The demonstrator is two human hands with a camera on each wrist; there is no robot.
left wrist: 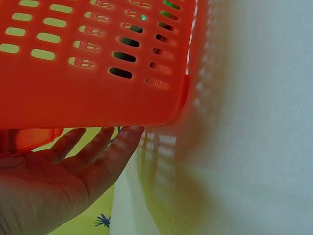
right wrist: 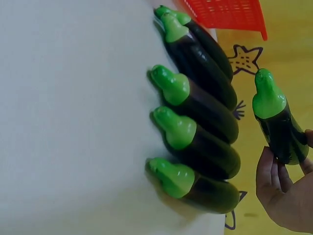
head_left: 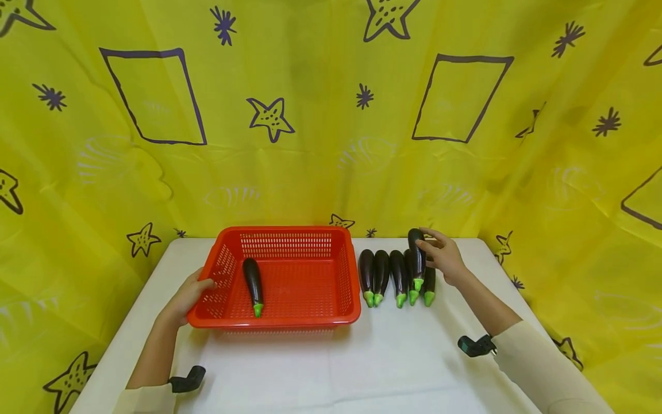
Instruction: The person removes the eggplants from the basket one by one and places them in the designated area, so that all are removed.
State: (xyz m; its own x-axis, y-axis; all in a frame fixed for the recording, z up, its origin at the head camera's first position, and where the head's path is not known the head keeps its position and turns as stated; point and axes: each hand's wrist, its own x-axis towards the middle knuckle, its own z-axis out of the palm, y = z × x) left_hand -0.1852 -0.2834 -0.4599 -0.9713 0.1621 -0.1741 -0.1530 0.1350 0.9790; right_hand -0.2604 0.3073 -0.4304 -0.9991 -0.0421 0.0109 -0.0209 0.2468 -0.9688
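Note:
My left hand (head_left: pixel 185 298) grips the left rim of a red plastic basket (head_left: pixel 276 322), thumb over the edge. In the left wrist view its fingers (left wrist: pixel 110 159) reach against the outside of the slotted wall. One dark purple eggplant (head_left: pixel 253 280) with a green cap lies inside the basket, towards its left. My right hand (head_left: pixel 447 260) holds another eggplant (right wrist: pixel 281 132) by its dark body, green cap pointing away from the palm. In the right wrist view it is raised apart from a row of several eggplants (right wrist: pixel 208 110) lying on the table.
White cloth covers the table (head_left: pixel 393 362). Right of the basket, the eggplants lie side by side, caps towards the front. A yellow curtain (head_left: pixel 320 172) with drawn stars and frames hangs behind and along both sides.

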